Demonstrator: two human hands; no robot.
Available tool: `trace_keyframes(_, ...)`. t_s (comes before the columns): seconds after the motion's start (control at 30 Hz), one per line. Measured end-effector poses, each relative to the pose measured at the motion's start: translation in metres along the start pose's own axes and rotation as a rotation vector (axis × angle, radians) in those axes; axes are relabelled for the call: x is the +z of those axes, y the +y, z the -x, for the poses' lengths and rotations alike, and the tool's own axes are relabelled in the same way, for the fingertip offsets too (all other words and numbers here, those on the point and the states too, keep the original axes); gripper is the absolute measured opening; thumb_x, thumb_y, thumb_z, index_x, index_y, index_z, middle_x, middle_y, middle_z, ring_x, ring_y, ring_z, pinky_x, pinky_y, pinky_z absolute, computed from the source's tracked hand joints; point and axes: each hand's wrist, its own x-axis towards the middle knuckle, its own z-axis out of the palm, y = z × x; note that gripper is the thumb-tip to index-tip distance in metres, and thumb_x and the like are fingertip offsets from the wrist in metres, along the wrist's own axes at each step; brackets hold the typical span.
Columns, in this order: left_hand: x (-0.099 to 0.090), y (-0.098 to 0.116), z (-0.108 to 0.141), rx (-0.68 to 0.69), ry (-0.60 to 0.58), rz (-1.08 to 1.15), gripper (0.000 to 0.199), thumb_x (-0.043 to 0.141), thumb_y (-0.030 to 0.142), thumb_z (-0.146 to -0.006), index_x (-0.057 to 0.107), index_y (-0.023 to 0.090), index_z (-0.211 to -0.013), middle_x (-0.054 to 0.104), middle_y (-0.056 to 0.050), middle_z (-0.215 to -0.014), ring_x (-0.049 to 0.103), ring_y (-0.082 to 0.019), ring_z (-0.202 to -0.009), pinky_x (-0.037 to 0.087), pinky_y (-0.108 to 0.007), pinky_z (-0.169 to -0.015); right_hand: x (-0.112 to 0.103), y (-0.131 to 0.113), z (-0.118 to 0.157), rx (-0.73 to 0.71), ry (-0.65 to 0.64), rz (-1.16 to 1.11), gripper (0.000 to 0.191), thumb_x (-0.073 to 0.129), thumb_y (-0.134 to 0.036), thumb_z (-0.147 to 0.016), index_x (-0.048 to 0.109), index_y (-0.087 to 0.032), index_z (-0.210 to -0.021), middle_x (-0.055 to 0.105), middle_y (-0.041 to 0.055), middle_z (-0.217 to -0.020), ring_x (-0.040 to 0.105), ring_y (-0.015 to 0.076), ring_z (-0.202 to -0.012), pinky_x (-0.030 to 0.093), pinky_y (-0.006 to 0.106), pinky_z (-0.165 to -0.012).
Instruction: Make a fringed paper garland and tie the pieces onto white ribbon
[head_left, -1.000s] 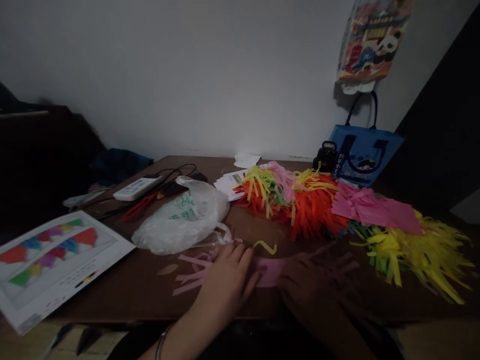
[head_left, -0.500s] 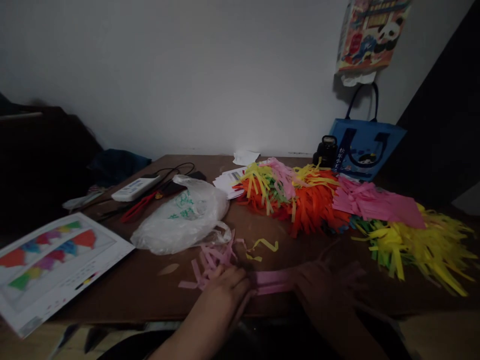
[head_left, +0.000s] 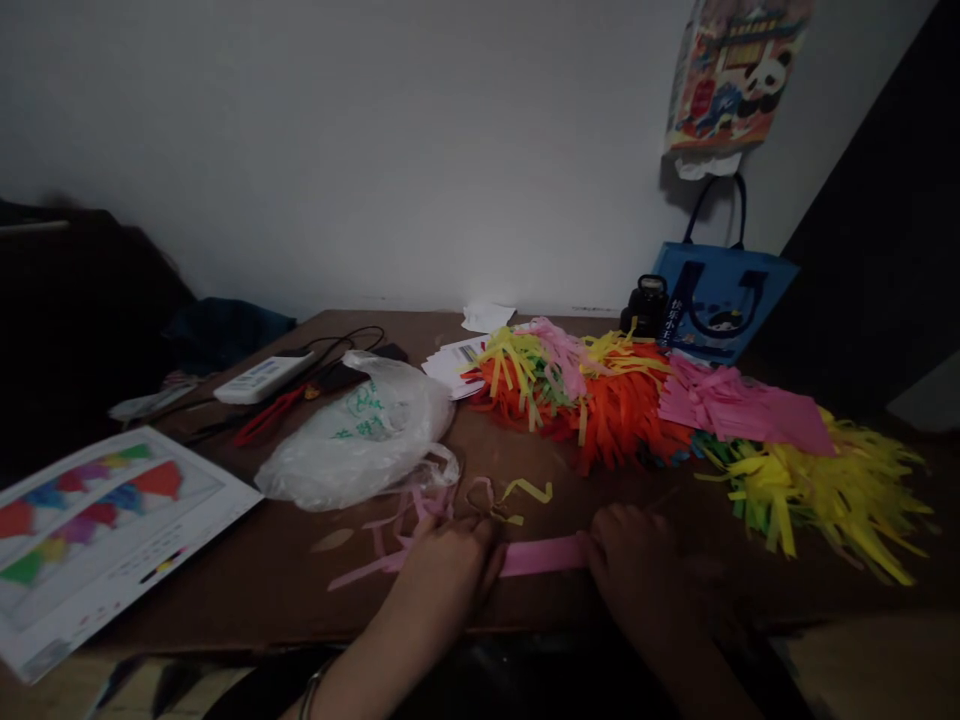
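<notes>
Both hands, left hand [head_left: 450,560] and right hand [head_left: 637,565], pinched a pink paper strip [head_left: 541,555] in their grip; a plastic bag [head_left: 360,435] and fringed paper pile [head_left: 600,400] crowded the surface [head_left: 247,570] behind.

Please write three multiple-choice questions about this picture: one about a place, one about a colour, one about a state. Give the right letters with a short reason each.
1. Where does the plastic bag lie?
A. left of the orange fringe pile
B. inside the blue tote bag
C. on the printed sheet

2. What colour is the paper strip between the two hands?
A. green
B. pink
C. white

3. How is the strip held?
A. hanging in the air from one hand
B. pressed on the table by both hands
C. lying untouched

Answers:
1. A: the bag sits on the table to the left of the orange fringe pile.
2. B: the stretch showing between the hands is pink.
3. B: the left hand and the right hand each rest on one end, flat against the tabletop.
</notes>
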Motion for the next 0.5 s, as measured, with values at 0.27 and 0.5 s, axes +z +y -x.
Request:
trace_keyframes(0.27,0.009,-0.004,-0.001,0.008,0.099,0.009,0.019,0.053,0.016,-0.088,0.066,0.016,-0.101,0.074,-0.011,-0.094,0.068,-0.030,-0.088,0.042,-0.049,-0.090,-0.015,-0.018,0.003,-0.397,0.053,-0.423,0.016,0.059,-0.006,-0.086,0.059,-0.019,-0.077,0.061,0.0004,-0.076,0.051,0.0168,-0.074,0.035,0.031,-0.072)
trace_keyframes(0.5,0.010,-0.004,0.011,0.352,0.317,0.182,0.005,0.061,0.021,-0.087,0.066,0.021,-0.088,0.067,-0.004,-0.093,0.056,-0.026,-0.093,0.033,-0.047,-0.091,-0.004,-0.021,0.006,-0.371,0.122,-0.504,0.021,0.051,-0.003,-0.086,0.052,-0.017,-0.070,0.055,0.0004,-0.072,0.046,0.0157,-0.069,0.031,0.030,-0.068)
